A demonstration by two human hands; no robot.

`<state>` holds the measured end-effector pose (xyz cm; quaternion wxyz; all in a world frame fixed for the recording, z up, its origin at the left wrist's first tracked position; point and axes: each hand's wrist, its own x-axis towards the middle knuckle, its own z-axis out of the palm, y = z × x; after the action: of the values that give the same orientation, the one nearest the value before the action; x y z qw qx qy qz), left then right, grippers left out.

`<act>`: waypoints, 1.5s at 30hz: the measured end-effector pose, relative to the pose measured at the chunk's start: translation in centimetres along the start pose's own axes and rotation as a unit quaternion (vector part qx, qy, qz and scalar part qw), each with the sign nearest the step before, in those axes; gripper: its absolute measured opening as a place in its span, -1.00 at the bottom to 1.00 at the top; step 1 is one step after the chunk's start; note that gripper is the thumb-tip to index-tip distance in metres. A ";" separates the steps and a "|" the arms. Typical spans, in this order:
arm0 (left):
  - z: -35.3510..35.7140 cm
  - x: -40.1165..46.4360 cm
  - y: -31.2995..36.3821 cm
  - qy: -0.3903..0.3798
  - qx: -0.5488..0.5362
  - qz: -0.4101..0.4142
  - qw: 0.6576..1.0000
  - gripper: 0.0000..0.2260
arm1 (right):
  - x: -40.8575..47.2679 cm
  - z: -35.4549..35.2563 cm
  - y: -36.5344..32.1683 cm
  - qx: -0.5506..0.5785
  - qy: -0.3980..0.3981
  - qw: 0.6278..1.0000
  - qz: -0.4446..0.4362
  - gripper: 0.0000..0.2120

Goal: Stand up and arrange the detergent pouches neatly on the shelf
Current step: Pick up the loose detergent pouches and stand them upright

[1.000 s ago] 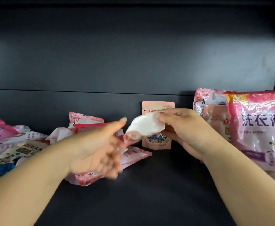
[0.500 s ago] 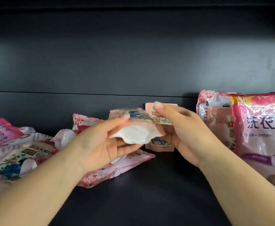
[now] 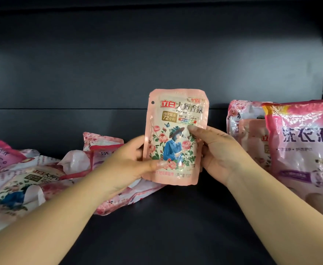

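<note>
Two hands are seen in the head view, both closed on one small pale-pink plastic pouch printed with roses and a figure in blue (image 3: 176, 138). It is held upright above the dark shelf board (image 3: 176, 226), gripped at its lower left edge by the left hand (image 3: 126, 165) and at its right edge by the right hand (image 3: 220, 153). Toppled pink pouches (image 3: 23, 180) are heaped at the left. Large upright pink bags (image 3: 302, 150) are stood at the right.

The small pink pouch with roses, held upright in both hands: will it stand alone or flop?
The small pink glossy plastic pouch probably stays fairly stiff: it holds flat and upright. Its shiny film may be slippery. Its narrow base could tip easily.
</note>
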<state>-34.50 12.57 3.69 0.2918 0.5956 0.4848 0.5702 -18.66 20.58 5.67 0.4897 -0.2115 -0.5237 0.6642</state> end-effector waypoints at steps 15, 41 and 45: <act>0.8 1.3 -3.5 -0.067 0.724 0.053 0.684 -0.48 | 3.9 -4.3 3.7 -0.162 0.210 0.964 -0.006 -0.82; -4.0 1.2 -0.8 0.008 0.468 0.030 0.883 -0.95 | 5.3 -5.2 6.7 -0.379 0.152 0.911 0.048 -0.67; -4.1 1.1 0.5 0.123 0.336 0.053 0.932 -0.95 | 6.1 -5.5 7.1 -0.392 0.179 0.902 0.028 -0.65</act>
<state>-38.46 12.52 5.33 -0.0175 0.6089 0.6480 0.4573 -19.95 28.76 -1.28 0.4339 -0.5163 -0.6392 0.3696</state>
